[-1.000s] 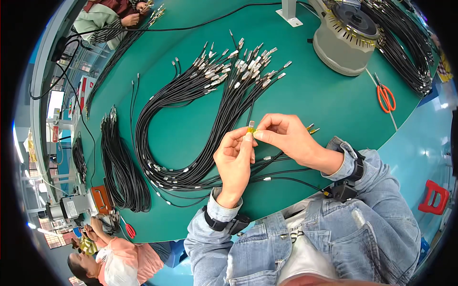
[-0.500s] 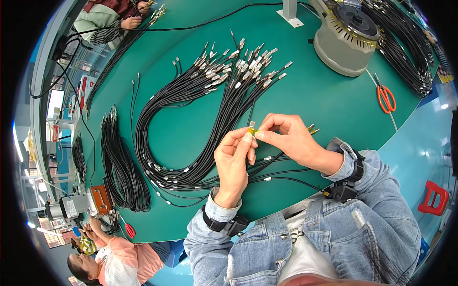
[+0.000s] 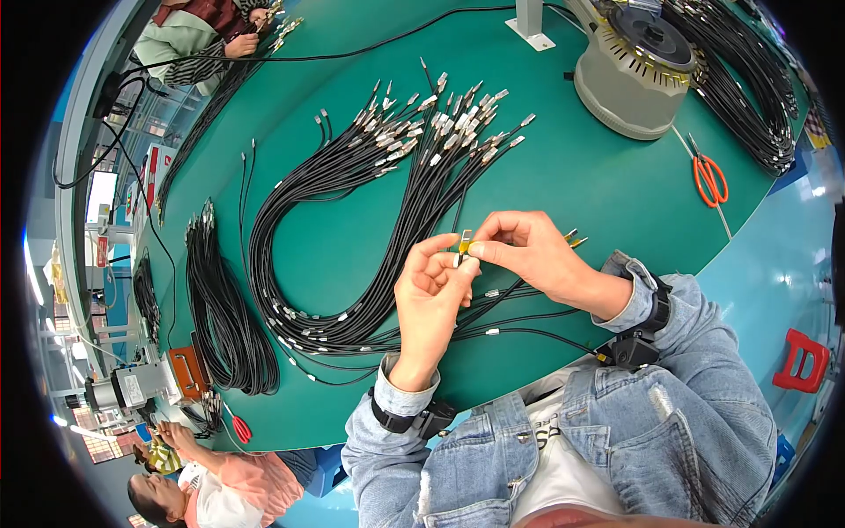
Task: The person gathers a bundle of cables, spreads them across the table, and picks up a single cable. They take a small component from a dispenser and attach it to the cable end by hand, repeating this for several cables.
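Note:
Between my hands a black cable end stands upright, with a silver metal plug (image 3: 466,234) on top and a yellow band of what looks like tape just below it. My left hand (image 3: 429,299) pinches the cable under the plug between thumb and fingers, its index finger raised off to the side. From the right, my right hand (image 3: 532,251) presses thumb and index finger together at the yellow band. The fingers partly hide the band. Beyond both hands lies a large curved bundle of black cables (image 3: 264,238) with many silver plugs at its far ends.
A second cable bundle (image 3: 231,326) lies at the left. Far right are a round grey dispenser (image 3: 629,97), orange-handled scissors (image 3: 709,180) and more coiled cables (image 3: 748,97). Red-handled scissors (image 3: 240,429) lie near a co-worker (image 3: 238,484) at lower left; another person (image 3: 198,40) works at the far left.
My left index finger has lifted away from the plug, and the left thumb has shifted lower on the cable. My right hand keeps its pinch at the yellow band.

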Demonstrator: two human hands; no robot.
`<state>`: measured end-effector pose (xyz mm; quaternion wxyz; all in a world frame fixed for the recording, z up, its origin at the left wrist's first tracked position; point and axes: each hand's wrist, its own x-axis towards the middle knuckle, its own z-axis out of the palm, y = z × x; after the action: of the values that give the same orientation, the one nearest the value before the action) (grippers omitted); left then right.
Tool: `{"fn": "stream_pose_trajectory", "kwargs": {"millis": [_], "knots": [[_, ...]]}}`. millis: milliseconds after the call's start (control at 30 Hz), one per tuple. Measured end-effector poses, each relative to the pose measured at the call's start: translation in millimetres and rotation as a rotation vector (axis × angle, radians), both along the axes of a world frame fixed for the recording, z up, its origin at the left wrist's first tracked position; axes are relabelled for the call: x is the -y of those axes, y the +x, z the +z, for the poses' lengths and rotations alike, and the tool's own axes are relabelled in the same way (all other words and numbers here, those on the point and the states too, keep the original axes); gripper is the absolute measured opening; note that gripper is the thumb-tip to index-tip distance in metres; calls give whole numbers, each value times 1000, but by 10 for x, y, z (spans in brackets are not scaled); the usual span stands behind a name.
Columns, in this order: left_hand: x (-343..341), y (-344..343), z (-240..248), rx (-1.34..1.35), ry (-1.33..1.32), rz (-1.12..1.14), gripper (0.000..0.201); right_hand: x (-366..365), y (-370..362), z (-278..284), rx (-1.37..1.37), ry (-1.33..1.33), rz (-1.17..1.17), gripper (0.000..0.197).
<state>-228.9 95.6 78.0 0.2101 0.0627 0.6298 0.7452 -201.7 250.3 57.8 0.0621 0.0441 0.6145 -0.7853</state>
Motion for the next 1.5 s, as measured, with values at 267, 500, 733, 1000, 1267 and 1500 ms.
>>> {"fn": "stream_pose_trajectory", "kwargs": {"millis": [267, 500, 733, 1000, 1267, 1500], "knots": [[40, 47, -53, -186, -166, 73, 9, 23, 11, 53, -96, 87, -17, 12], [38, 56, -65, -221, -192, 46, 12, 28, 26, 80, -111, 107, -35, 11], [43, 64, -46, -148, -129, -11, 14, 35, 19, 61, -119, 99, -41, 10], [47, 71, -95, -142, -97, -19, 13, 38, 19, 52, -93, 73, -35, 11], [50, 82, -144, -429, -291, -14, 16, 9, 10, 73, -44, 0, 13, 12], [65, 45, -109, -202, -99, -28, 17, 0, 5, 70, 18, 7, 36, 14]]}}
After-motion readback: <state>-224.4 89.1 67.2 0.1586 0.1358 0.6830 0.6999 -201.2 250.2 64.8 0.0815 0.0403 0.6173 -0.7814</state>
